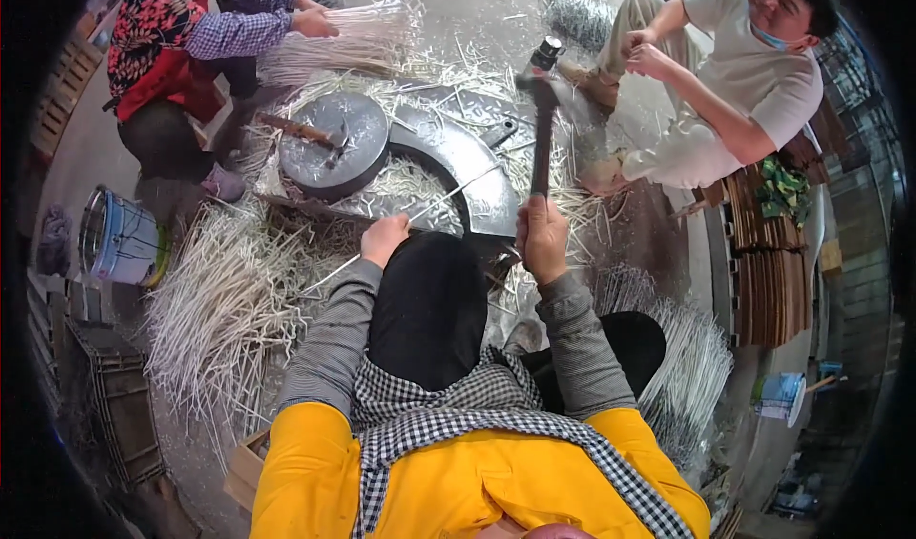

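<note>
My right hand (542, 238) is wrapped round the dark handle of a hammer (543, 143), held upright with its head away from me. My left hand (385, 240) pinches a thin, pale metal rod (444, 196). The rod's far end lies across a curved grey metal plate (489, 194), and its other end runs down left past my wrist. Left of the plate sits a thick round metal block (329, 162). A second hammer (305, 132) with a wooden handle lies on that block.
Loose pale rods (224, 305) are heaped at left; a bundle (682, 367) lies at right. Far left, a person's hands (313, 19) hold more rods. Another person (735, 91) sits at far right. A bucket (124, 238) stands left, stacked brown sheets (768, 262) right.
</note>
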A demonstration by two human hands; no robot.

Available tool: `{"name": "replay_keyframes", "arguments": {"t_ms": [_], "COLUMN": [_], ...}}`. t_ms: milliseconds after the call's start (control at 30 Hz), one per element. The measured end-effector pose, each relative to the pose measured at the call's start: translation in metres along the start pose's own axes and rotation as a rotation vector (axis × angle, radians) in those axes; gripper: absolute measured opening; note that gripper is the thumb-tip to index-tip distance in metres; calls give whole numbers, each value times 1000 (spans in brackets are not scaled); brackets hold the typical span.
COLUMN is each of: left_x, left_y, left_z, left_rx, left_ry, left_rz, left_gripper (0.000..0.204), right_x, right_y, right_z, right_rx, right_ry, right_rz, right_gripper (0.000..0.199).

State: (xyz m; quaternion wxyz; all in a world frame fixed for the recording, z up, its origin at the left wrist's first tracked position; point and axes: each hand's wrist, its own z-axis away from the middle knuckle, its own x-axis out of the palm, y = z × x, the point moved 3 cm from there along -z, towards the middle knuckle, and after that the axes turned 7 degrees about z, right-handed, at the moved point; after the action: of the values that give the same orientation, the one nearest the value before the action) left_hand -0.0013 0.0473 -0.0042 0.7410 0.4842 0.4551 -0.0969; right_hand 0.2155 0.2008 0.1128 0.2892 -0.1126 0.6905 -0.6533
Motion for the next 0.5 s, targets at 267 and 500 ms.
{"name": "replay_keyframes", "arguments": {"t_ms": [267, 500], "left_x": [11, 3], "left_y": [8, 15], "left_z": [-24, -21], "left_rx": [31, 5], "left_ry": [7, -16], "left_rz": [-5, 19], "left_gripper": [30, 28], "right_x": [-17, -12], "right_y": [105, 22], "right_z": [-16, 0], "right_rx": [40, -296], "right_ry": [-128, 88], "right_rz": [393, 128], "right_gripper": [41, 39]}}
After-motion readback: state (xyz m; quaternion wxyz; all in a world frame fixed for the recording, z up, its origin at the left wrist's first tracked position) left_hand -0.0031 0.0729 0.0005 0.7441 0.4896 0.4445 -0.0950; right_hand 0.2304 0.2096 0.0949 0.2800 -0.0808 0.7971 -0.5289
